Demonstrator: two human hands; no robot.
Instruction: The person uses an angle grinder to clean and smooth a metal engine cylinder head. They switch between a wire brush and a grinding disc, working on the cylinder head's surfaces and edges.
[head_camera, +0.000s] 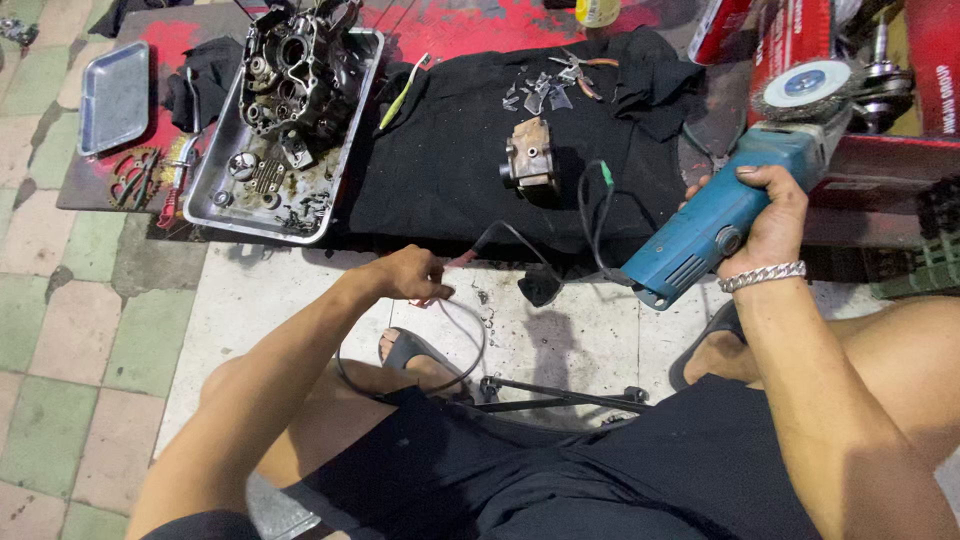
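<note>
My right hand (768, 215) wraps closed around the blue angle grinder (720, 215), its wire wheel (805, 88) just right of the black cloth (470, 150). My left hand (408, 274) pinches the grinder's black cord (440, 340) below that cloth; a metal tray (345, 130) of engine parts borders the cloth's left edge.

The angle grinder (700, 235) has a matt blue plastic body and a rough wire wheel (806, 88). A greasy metal engine case (290, 70) sits in a dull, stained steel tray (345, 160). Matt black cloth (450, 160) carries a rusty metal block (528, 160).
</note>
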